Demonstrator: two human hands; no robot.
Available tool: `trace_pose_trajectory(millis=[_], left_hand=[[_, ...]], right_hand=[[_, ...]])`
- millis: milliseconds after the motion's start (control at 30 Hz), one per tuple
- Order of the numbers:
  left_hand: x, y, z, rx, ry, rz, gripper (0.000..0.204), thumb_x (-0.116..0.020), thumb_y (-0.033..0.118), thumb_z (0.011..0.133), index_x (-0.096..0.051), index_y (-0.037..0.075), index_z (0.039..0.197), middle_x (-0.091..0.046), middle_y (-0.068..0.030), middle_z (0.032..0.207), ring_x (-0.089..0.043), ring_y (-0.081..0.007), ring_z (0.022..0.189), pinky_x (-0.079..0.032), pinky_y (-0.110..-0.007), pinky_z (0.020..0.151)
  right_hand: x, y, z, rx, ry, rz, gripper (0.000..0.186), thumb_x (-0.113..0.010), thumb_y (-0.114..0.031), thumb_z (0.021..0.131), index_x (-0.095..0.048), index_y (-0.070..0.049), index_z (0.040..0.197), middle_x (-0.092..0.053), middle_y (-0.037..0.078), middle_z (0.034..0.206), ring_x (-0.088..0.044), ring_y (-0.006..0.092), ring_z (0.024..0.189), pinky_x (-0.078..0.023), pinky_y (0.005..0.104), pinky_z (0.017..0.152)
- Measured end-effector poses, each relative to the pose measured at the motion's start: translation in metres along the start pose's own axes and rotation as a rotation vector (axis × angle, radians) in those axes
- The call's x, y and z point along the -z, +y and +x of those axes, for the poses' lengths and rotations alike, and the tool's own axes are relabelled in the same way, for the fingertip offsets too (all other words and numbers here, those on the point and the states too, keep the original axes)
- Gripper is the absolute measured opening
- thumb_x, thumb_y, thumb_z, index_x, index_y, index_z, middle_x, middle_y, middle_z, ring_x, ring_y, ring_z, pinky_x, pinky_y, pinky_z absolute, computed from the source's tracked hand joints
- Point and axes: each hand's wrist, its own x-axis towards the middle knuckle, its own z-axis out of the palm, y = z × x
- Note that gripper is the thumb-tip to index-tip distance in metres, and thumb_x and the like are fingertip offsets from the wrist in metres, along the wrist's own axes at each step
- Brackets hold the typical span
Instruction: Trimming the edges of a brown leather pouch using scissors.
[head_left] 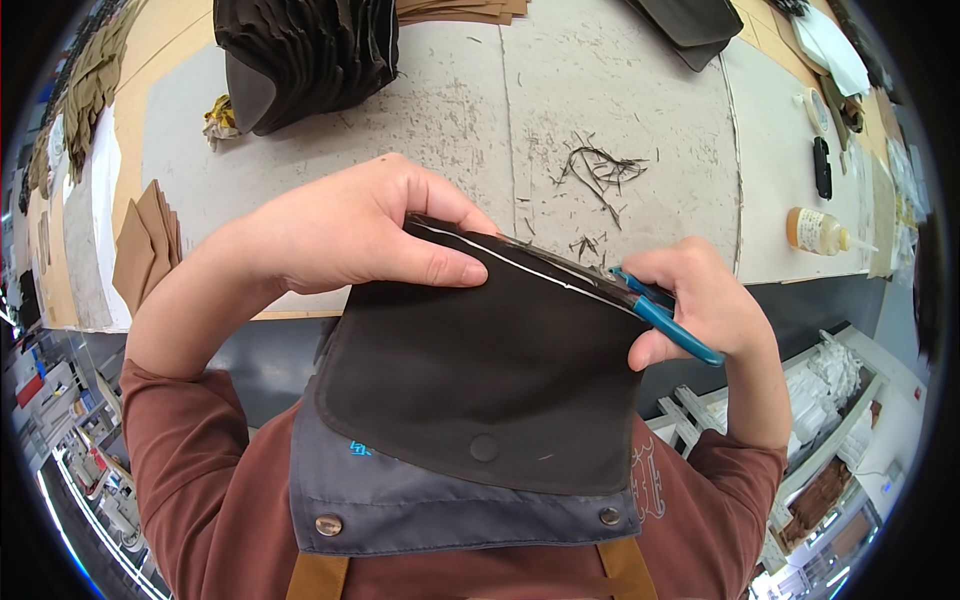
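Observation:
A dark brown leather-like flap (480,370) with a round button mark near its lower edge hangs in front of my chest. Along its upper edge runs a white line. My left hand (400,230) pinches that edge, thumb on the near face and fingers behind. In my right hand (700,300) is a pair of scissors with teal handles (680,335), its blades lying along the flap's top edge toward the left. Part of the blades is hidden by the flap, so how far they are apart is unclear.
A stack of dark flaps (310,60) stands at the far left of the worktable (440,130). Thin dark trimmings (600,170) lie beyond my hands. On the right are a bottle of yellowish liquid (817,232) and a black tool (822,168). Brown pieces (147,245) sit at left.

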Motion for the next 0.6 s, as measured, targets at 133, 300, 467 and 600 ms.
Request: trace_pose_trajectory(millis=[133,300,467,600], left_hand=[[0.0010,-0.0009,0.0012,0.013,-0.011,-0.018,0.025,-0.070,0.006,0.081,-0.067,-0.006,0.103,-0.068,-0.0063,0.093,-0.061,-0.0088,0.083,-0.050,-0.024,0.076],[0.0006,0.0002,0.0012,0.008,-0.019,-0.017,0.026,-0.070,0.008,0.081,-0.067,-0.005,0.103,-0.069,-0.0056,0.091,-0.060,-0.0077,0.082,-0.049,-0.023,0.076],[0.0014,-0.0005,0.0020,0.010,-0.016,0.002,0.025,-0.070,0.008,0.081,-0.067,-0.005,0.102,-0.069,-0.0054,0.091,-0.060,-0.0077,0.082,-0.049,-0.023,0.075],[0.0018,-0.0015,0.0037,-0.001,-0.022,0.000,0.025,-0.070,0.008,0.081,-0.067,-0.006,0.102,-0.069,-0.0053,0.091,-0.060,-0.0077,0.081,-0.049,-0.023,0.075]], right_hand=[[-0.0009,-0.0007,0.0056,0.069,0.003,-0.031,0.070,-0.072,-0.069,0.060,-0.047,-0.004,0.064,-0.041,0.008,0.051,-0.043,0.0266,0.047,-0.036,0.0343,0.047],[-0.0010,0.0002,0.0092,0.089,-0.035,-0.098,0.069,-0.071,-0.069,0.063,-0.048,-0.004,0.066,-0.043,0.008,0.052,-0.045,0.0273,0.048,-0.037,0.0343,0.047],[0.0031,-0.0025,0.0098,0.041,-0.062,-0.022,0.067,-0.073,-0.067,0.062,-0.050,-0.004,0.064,-0.042,0.007,0.050,-0.043,0.0242,0.046,-0.036,0.0328,0.046],[0.0036,-0.0036,0.0091,0.020,-0.043,0.005,0.067,-0.077,-0.065,0.058,-0.050,-0.004,0.061,-0.040,0.006,0.049,-0.042,0.0221,0.044,-0.035,0.0321,0.045]])
